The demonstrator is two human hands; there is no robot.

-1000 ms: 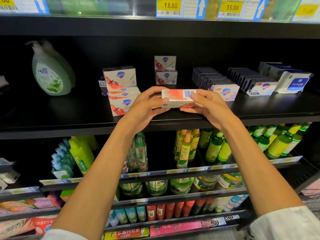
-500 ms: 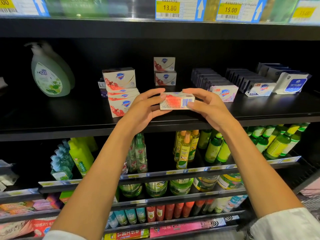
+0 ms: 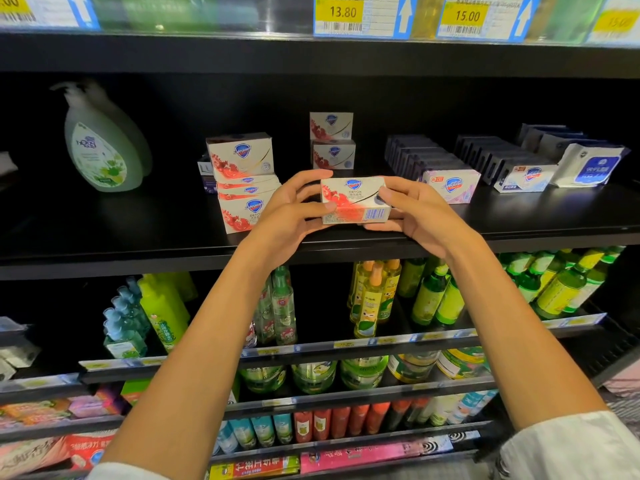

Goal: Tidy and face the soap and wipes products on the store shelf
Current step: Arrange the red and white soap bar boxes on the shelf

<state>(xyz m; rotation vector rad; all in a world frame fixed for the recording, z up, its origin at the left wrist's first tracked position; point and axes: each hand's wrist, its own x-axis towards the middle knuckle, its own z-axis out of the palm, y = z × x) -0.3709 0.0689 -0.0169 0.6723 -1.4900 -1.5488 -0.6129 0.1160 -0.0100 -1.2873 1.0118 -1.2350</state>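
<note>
A white and red soap box [image 3: 353,200] is held between both hands just above the front edge of the black shelf [image 3: 138,233]. My left hand [image 3: 291,209] grips its left end and my right hand [image 3: 415,211] grips its right end. The logo face points at me, with the barcode side tilted downward. A leaning stack of matching soap boxes [image 3: 244,181] stands to the left. Two more stacked boxes [image 3: 331,140] sit further back. Rows of pale soap boxes [image 3: 450,183] and wipes packs [image 3: 588,166] fill the right part.
A green pump bottle [image 3: 100,143] stands at the shelf's left. Yellow price tags [image 3: 343,12] line the shelf above. Below are shelves of green and clear bottles [image 3: 429,299] and small tubes [image 3: 322,424].
The box has been rotated in both hands, so the logo face now points at me instead of the barcode side. The hands stayed above the shelf's front edge.
</note>
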